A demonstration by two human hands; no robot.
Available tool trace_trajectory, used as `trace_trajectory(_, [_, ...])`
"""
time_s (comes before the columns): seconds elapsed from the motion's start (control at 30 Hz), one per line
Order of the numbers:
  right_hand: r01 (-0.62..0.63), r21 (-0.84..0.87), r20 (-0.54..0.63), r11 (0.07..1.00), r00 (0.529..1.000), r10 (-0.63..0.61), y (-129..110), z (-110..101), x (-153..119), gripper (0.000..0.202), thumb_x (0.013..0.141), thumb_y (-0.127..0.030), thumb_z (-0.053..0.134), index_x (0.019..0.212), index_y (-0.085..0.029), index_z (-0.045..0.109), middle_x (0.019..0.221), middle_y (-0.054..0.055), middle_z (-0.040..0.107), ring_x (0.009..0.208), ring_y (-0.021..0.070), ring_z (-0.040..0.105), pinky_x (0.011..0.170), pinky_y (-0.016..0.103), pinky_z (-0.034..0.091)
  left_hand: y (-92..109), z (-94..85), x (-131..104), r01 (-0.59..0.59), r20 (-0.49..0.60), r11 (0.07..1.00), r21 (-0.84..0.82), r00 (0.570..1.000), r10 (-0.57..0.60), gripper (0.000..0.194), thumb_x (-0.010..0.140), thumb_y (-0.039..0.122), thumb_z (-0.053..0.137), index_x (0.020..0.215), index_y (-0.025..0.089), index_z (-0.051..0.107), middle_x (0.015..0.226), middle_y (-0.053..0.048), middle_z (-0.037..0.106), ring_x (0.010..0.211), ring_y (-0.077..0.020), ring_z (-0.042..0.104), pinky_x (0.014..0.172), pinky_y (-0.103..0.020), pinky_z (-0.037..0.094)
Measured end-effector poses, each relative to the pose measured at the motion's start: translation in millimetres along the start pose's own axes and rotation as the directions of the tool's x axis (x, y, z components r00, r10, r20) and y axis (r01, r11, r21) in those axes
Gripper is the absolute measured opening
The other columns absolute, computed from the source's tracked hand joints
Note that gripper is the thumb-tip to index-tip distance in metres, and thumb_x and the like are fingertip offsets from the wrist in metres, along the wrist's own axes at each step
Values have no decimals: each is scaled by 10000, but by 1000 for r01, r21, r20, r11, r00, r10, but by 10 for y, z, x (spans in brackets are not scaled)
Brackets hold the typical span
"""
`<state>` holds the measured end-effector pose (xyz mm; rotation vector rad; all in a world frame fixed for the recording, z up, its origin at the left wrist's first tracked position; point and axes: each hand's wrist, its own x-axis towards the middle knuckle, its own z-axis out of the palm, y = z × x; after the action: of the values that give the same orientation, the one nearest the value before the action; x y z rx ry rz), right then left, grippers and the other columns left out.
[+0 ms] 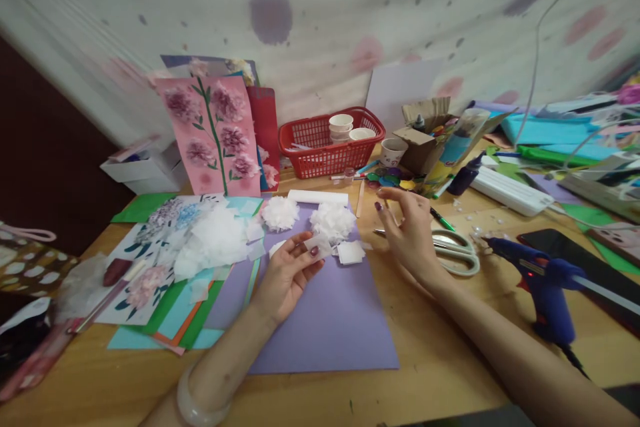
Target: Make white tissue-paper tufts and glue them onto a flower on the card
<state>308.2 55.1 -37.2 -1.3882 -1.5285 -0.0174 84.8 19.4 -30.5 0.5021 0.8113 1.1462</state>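
White paper piece (323,248) | left hand (286,275) pinching | right hand (411,230) near scissors (466,261)

1 glue gun (543,283) right of paper flowers (331,219), basket (320,163) behind

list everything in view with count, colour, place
table: 1, brown, foreground
spotted backdrop: 1, whitish, behind table
purple sheet: 1, purple, centre
paper flowers: 2+, white, on purple sheet
paper square: 1, white, above purple sheet
paper stack: 1, white, on purple sheet
roll: 1, white, behind paper flowers
tissue pile: 1, white, left
flower picture: 1, pink, back left
basket: 1, red, back centre
cups: several, white, in and by basket
cardboard box: 1, brown, back right
scissors: 1, pale handles, right
glue gun: 1, blue, right
coloured sheets: several, mixed, both sides
clutter: uncountable, mixed, back right
bracelet: 1, pale, left wrist
left hand: 1, red nails, pinching paper square
right hand: 1, red nails, by scissors
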Motion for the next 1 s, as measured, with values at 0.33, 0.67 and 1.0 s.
trace_trajectory(0.33, [-69,470,449,880,877,-171,-516,-162,-360,227,942,-279,481,733,-194,511,598,-37,475,517,100,421,490,218,326,-41,38,-28,-180,10,939,295,983,185,369,545,195,873,809,129,624,697,23,677,624,-80,628,607,-180,535])
trace_trajectory(0.67, [-162,534,659,830,694,-288,-577,-152,-393,292,1002,-256,304,765,-200,465,676,-25,497,597,110,445,586,227,345,-41,44,-87,-198,197,861,468,973,117,244,677,310,798,677,121,644,631,15,613,599,-92,590,618,-207,505])
trace_trajectory(1.0, [-218,502,699,837,672,-244,-581,-165,-409,273,969,-279,361,729,-193,458,650,-24,484,587,115,435,571,229,337,6,82,-124,-184,179,832,524,978,103,348,537,265,867,579,129,549,549,52,542,477,-61,515,478,-176,439])
